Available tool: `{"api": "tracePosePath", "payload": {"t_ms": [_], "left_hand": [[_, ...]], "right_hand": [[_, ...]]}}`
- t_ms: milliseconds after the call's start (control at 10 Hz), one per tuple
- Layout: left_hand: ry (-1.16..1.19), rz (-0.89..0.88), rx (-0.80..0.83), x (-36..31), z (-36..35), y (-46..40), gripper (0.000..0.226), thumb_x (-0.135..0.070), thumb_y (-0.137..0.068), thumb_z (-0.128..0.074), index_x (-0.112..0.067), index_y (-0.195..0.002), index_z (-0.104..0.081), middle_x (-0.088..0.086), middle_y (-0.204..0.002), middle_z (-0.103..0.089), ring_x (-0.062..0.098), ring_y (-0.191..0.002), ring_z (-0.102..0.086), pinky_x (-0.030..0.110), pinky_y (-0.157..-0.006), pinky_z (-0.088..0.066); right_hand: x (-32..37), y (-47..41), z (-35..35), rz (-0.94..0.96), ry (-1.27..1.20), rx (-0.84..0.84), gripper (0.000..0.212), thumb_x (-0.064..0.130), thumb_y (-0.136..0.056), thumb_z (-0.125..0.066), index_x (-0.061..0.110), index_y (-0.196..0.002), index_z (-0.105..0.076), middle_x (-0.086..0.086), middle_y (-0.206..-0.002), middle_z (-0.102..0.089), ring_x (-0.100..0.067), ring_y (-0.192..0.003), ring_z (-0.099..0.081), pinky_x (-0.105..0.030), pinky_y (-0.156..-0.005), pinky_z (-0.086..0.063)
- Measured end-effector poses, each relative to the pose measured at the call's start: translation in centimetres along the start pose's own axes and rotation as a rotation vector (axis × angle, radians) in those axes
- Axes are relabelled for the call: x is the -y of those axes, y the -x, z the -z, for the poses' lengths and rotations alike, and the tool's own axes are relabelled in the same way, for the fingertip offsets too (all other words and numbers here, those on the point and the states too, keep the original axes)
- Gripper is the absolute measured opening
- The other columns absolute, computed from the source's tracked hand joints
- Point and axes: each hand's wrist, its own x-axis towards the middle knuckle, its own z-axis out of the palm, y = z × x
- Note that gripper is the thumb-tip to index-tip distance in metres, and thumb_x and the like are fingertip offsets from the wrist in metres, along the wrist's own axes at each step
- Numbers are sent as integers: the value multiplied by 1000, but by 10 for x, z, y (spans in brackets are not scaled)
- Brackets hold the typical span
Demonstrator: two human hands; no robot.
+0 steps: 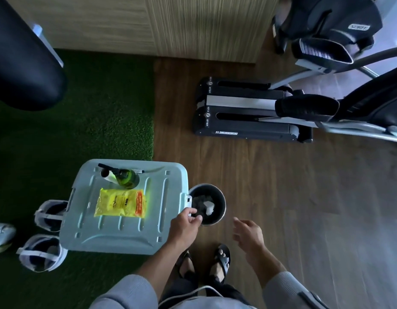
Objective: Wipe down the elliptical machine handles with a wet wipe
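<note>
A yellow pack of wet wipes (pixel 120 203) lies flat on the pale blue lid of a storage box (pixel 124 233). To the box's right a small dark bin (pixel 219 198) stands on the floor, with crumpled white wipes (pixel 208 207) inside. My left hand (pixel 186 224) hovers over the bin's near rim, fingers loosely curled and holding nothing I can see. My right hand (pixel 248 234) hangs relaxed above the floor, right of the bin, holding nothing. The elliptical machine (pixel 304 103) stands at the upper right, showing its base rails and pedals; a grey handle bar (pixel 380 55) curves past its far pedal.
A green spray bottle (pixel 126 178) and a pen lie at the far end of the box lid. Green artificial turf (pixel 93 119) covers the floor on the left, wood flooring the right. Shoes (pixel 46 253) sit left of the box. A black bag-like shape (pixel 21 59) hangs upper left.
</note>
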Motion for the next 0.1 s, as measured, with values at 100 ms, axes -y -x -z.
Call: {"api": "tracePosePath", "payload": {"t_ms": [100], "left_hand": [[-10, -17, -20, 5, 0, 1, 25, -36, -92, -57, -25, -114, -61, -1, -102, -69, 18, -90, -68, 36, -87, -55]], "right_hand": [[-7, 16, 7, -4, 15, 49, 22, 23, -80, -67, 11, -62, -66, -5, -60, -61, -16, -52, -53, -27, -50, -41]]}}
